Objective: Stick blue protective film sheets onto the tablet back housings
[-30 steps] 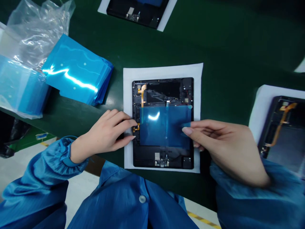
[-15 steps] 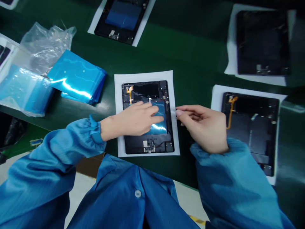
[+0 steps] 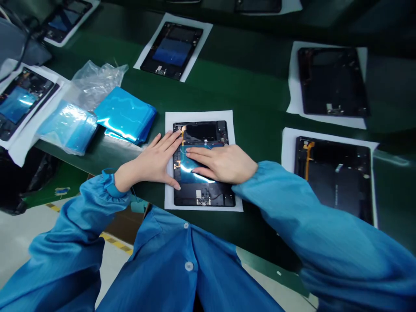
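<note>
An opened black tablet [image 3: 214, 200] lies on a white sheet [image 3: 238, 203] on the green table. A shiny blue film [image 3: 191, 175] covers the tablet's middle. My left hand [image 3: 152, 161] has its fingers spread over the tablet's left edge, thumb low and fingertips near the orange ribbon [image 3: 183, 135]. From the right, my right hand [image 3: 225, 164] lies on the blue film with its fingers stretched to the left and slightly apart. Neither hand holds anything.
Left of the tablet are a stack of blue films [image 3: 126, 113], a bagged stack [image 3: 69, 125] and crumpled clear plastic [image 3: 99, 82]. Other opened tablets on white sheets lie at the right [image 3: 341, 173], back right [image 3: 333, 82], back [image 3: 172, 50] and far left [image 3: 26, 102].
My left hand has moved left off the film to the tablet's left edge and spread. My right hand has come in from the right, unpinched, onto the film. The view has shifted.
</note>
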`<state>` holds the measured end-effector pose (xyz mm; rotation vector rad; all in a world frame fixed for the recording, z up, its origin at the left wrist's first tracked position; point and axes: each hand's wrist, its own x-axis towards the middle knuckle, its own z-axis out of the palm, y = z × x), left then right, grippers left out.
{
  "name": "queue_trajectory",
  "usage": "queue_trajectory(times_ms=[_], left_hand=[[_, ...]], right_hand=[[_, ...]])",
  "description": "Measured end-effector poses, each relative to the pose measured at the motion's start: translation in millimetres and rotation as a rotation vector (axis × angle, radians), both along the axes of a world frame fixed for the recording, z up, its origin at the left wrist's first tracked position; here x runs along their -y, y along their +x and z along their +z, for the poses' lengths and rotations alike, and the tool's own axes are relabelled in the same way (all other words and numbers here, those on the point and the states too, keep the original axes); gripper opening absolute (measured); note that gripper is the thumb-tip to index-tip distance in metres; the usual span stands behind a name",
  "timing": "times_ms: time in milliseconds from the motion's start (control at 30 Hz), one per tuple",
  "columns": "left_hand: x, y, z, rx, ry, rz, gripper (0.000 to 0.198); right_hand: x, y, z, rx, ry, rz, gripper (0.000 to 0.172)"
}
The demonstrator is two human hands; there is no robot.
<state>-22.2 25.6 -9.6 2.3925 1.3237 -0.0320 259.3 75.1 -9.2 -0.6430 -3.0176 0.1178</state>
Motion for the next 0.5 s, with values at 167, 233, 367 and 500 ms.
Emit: queue_trajectory(times_ms=[167,233,367,500], left_hand=[[-2,4,3.7,-0.028,-0.022,0.015,0.149],[-2,4,5.4,-0.038,-0.024,0.011,0.147],[-1,5,7.2,-0.052,-0.016,0.012,0.151],[-1,6,6.4,-0.052,-0.022,0.02,0.151]], right_hand=[[18,-9,-1.0,-0.007,0.05,0.032,0.072],[27,-10,-1.0,-0.02,0.033,0.111,0.073],[21,-2,-1.9,-0.032,0.013,-0.039,0.064],[31,6,-3.7,-0.039,0.057,-0.187,0.068]])
